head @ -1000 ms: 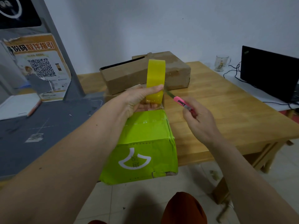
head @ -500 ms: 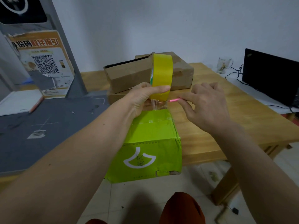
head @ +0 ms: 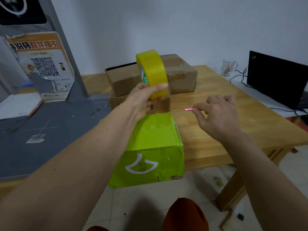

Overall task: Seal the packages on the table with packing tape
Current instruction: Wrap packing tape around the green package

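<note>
My left hand (head: pixel 143 99) grips the yellow tape roll (head: pixel 152 73) above the green box (head: pixel 153 147), which sits at the table's (head: pixel 233 124) front edge. Brown boxes (head: pixel 180 75) sit behind it. My right hand (head: pixel 220 114) pinches a pink cutter (head: pixel 188 109).

At the upper left of the frame, the orange-and-white poster (head: pixel 44 64) on the grey stand carries a headline of which I can read "取件指引", with a QR code printed beneath it. The green package (head: pixel 150 147) under my arms at the centre shows a white curved logo with small characters inside, too blurred to read. The print on the tape roll's (head: pixel 152 72) core is illegible too.
</note>
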Action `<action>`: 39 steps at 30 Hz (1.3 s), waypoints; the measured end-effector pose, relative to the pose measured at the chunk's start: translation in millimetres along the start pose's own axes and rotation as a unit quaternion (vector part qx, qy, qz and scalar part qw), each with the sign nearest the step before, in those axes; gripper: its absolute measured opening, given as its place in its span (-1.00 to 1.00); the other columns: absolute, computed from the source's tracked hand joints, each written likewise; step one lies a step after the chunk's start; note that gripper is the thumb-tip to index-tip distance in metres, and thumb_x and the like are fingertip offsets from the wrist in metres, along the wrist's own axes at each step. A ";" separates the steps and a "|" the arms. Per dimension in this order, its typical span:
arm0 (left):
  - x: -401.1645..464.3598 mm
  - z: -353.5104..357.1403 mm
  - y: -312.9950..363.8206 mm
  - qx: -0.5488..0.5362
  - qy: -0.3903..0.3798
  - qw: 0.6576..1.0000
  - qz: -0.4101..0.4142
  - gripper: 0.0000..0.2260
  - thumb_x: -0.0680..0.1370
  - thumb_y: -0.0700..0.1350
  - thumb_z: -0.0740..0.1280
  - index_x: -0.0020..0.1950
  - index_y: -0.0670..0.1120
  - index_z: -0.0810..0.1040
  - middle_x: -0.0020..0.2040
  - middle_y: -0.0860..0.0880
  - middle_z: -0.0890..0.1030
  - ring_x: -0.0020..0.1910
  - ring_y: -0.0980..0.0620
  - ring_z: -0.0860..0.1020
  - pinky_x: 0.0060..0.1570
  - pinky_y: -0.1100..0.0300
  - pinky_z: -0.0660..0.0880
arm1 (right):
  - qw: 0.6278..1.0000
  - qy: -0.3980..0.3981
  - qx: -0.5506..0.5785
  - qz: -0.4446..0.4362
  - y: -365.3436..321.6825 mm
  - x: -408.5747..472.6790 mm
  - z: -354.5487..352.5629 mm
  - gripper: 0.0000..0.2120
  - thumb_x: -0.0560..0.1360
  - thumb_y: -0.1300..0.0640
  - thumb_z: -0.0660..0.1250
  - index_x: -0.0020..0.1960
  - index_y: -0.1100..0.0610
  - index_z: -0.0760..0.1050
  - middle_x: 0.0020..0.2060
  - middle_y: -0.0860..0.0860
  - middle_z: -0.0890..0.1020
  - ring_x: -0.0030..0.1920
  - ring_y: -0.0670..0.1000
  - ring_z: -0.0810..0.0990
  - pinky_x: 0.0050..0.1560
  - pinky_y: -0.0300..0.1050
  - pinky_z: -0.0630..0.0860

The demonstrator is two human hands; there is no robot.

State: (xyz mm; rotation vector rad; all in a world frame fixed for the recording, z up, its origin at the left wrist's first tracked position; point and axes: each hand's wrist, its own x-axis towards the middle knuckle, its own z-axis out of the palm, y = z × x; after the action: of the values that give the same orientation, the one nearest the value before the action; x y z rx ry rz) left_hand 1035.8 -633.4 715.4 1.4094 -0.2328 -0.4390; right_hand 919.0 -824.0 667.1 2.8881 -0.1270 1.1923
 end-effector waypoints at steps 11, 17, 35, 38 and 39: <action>-0.3 2.8 -1.5 -0.004 0.010 1.000 0.014 -0.69 0.36 -0.09 0.55 -0.22 0.03 0.39 -0.16 0.06 0.70 -0.13 0.00 0.69 0.29 -0.06 0.30 | 0.956 -0.249 0.024 0.156 -12.3 -23.0 83.8 -0.70 0.66 0.05 0.13 0.30 -0.10 0.52 0.11 0.13 0.57 0.18 0.19 0.47 0.05 -0.01 0.29; 1.1 2.3 -3.0 -0.002 0.009 1.000 0.018 -0.67 0.35 -0.09 0.56 -0.24 0.03 0.37 -0.20 0.07 0.70 -0.13 -0.01 0.69 0.38 -0.13 0.26 | 0.932 -0.265 0.142 0.203 -14.1 -13.4 87.1 -0.71 0.63 0.16 0.21 0.29 0.12 0.57 0.20 0.20 0.57 0.25 0.21 0.48 0.21 -0.06 0.36; -1.0 1.2 -2.1 -0.033 0.026 0.999 0.029 -0.66 0.34 -0.12 0.57 -0.23 0.03 0.38 -0.19 0.01 0.69 -0.20 -0.01 0.67 0.18 0.03 0.42 | 0.868 -0.459 0.147 -0.123 -93.4 34.6 -31.2 0.18 0.18 -0.36 0.51 0.57 -0.01 -0.04 0.30 -0.01 0.22 0.31 0.03 0.17 0.43 0.06 0.22; -4.9 -0.9 3.3 -0.039 0.032 0.998 0.042 -0.66 0.35 -0.14 0.56 -0.24 0.02 0.37 -0.22 0.02 0.69 -0.22 -0.02 0.66 -0.10 0.17 0.48 | 0.873 -0.444 0.166 -0.117 -95.1 34.5 -31.2 0.11 0.20 -0.31 0.53 0.55 -0.04 0.03 0.20 0.00 0.26 0.23 0.02 0.21 0.38 0.10 0.28; -7.0 -2.1 8.1 -0.041 0.032 0.998 0.046 -0.67 0.37 -0.14 0.55 -0.23 0.02 0.38 -0.24 0.03 0.68 -0.23 -0.02 0.66 -0.11 0.17 0.49 | 0.878 -0.434 0.167 -0.114 -93.2 33.8 -32.2 0.12 0.20 -0.30 0.54 0.56 -0.05 0.02 0.19 0.01 0.26 0.22 0.02 0.21 0.38 0.10 0.29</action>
State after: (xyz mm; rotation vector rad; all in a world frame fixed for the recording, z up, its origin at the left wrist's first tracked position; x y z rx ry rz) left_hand 1031.6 -627.7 723.7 1.3250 -0.2236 -0.3242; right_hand 927.7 -732.1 715.5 3.3511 0.4445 -0.2059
